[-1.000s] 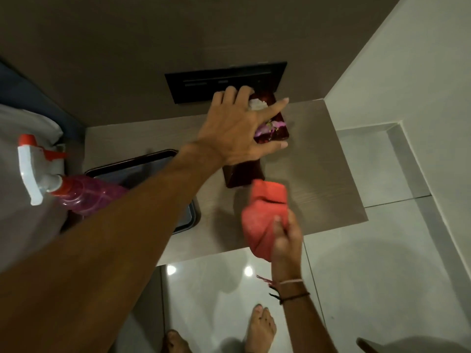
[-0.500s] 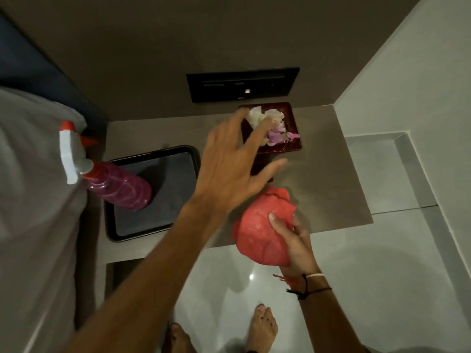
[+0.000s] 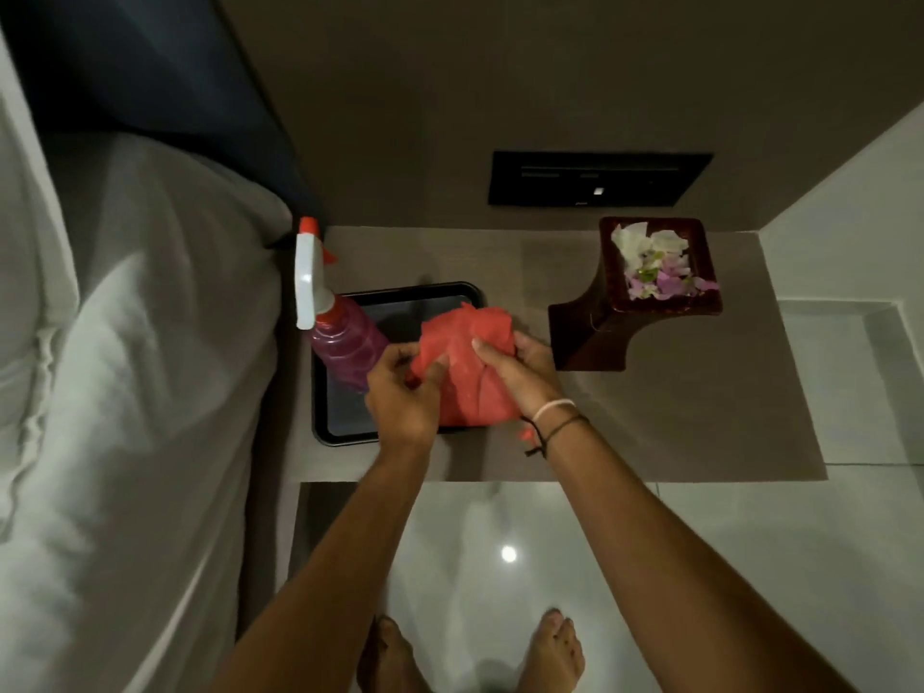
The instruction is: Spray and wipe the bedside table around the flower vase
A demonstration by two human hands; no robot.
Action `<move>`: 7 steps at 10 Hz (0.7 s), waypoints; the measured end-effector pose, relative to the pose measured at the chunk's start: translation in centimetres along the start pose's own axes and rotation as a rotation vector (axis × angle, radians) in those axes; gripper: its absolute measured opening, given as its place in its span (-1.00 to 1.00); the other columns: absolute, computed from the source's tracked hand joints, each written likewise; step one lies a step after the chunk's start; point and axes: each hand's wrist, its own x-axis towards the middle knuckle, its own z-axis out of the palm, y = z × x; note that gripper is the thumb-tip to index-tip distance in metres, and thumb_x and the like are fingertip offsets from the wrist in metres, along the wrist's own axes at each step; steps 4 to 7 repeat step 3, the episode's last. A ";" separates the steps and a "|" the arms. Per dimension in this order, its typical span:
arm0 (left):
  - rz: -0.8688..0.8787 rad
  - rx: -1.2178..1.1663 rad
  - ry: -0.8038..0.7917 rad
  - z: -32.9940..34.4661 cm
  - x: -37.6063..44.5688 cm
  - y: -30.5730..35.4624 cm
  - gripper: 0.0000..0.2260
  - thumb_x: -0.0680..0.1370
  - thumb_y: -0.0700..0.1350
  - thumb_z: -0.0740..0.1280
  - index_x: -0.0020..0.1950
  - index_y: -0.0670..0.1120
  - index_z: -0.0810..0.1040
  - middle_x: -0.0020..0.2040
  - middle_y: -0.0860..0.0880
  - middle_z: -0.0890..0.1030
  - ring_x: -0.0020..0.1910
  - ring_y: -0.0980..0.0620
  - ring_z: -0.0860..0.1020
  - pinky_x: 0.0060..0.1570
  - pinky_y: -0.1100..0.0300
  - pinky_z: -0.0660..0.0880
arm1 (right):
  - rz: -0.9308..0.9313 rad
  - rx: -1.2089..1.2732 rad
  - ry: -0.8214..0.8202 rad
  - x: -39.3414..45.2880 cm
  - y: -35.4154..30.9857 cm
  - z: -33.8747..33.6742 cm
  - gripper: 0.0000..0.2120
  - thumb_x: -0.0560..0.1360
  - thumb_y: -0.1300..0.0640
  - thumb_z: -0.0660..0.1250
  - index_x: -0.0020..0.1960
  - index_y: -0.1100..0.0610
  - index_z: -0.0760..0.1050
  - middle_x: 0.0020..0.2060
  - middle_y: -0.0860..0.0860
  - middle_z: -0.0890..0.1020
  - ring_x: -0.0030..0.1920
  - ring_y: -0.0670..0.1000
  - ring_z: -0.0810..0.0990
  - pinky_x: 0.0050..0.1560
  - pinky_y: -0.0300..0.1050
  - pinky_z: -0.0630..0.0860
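cloth: red cleaning cloth (image 3: 467, 365), bunched and creased, held up between both hands over the near right part of the black tray; a small red scrap hangs below the right wrist
left hand: left hand (image 3: 402, 397) grips the cloth's left edge, fingers curled, thumb pinching fabric against them
right hand: right hand (image 3: 517, 375) holds the cloth's right side, thumb on top, fingers wrapped under and hidden; pale band and dark cord on the wrist
bedside table: bedside table (image 3: 675, 417), grey-brown matte top, set against the far wall; right and near parts bare; can't tell if wet
flower vase: flower vase (image 3: 635, 297), dark red-brown glossy wood, square mouth, flared square base, stands far right on the table, well apart from the hands
vase contents: white and pale purple petals (image 3: 655, 265) with a bit of green, filling the mouth
spray bottle: spray bottle (image 3: 332, 325), clear body with pink-purple liquid, white trigger head, red nozzle tip and collar; stands in the tray's left side, just left of the left hand
tray: black tray (image 3: 400, 305), rounded corners, raised rim, on the table's left part; holds the bottle, near right part hidden by hands and cloth
bed: white bedding (image 3: 125, 392) along the left, touching the table side
wall: black panel (image 3: 597, 178) above the table
floor: glossy pale tiles (image 3: 750, 567), bare feet at the near edge
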 end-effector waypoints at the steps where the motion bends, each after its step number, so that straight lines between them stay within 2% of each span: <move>1: -0.060 0.183 -0.083 0.5 1.1 0.6 -0.68 0.57 -0.28 0.33 0.33 -0.15 0.55 0.16 -0.13 0.68 0.08 -0.02 0.61 0.15 0.14 0.54 | 0.027 -0.336 -0.005 1.4 -1.0 0.8 -0.64 0.54 0.23 0.37 0.34 0.19 0.51 0.19 0.20 0.67 0.18 0.21 0.65 0.23 0.01 0.58; 2: 0.010 0.465 -0.374 -0.5 0.7 1.1 -0.53 0.57 -0.31 0.24 0.49 -0.12 0.42 0.31 -0.18 0.59 0.30 -0.18 0.55 0.27 0.07 0.47 | -0.008 -0.537 -0.051 0.4 -2.5 0.6 -0.56 0.55 0.16 0.30 0.43 0.08 0.42 0.25 0.17 0.62 0.24 0.21 0.59 0.25 -0.05 0.51; 3: 0.086 0.715 -0.538 -2.3 -0.5 3.0 -0.38 0.56 -0.32 0.21 0.62 -0.12 0.15 0.51 -0.24 0.38 0.42 -0.25 0.43 0.40 0.01 0.41 | -0.050 -0.589 -0.138 -2.7 -5.0 -0.1 -0.46 0.50 0.08 0.30 0.48 0.01 0.36 0.29 0.15 0.60 0.26 0.20 0.58 0.30 -0.01 0.52; 7: 0.086 0.715 -0.538 -2.3 -0.5 3.0 -0.38 0.56 -0.32 0.21 0.62 -0.12 0.15 0.51 -0.24 0.38 0.42 -0.25 0.43 0.40 0.01 0.41 | -0.050 -0.589 -0.138 -2.7 -5.0 -0.1 -0.46 0.50 0.08 0.30 0.48 0.01 0.36 0.29 0.15 0.60 0.26 0.20 0.58 0.30 -0.01 0.52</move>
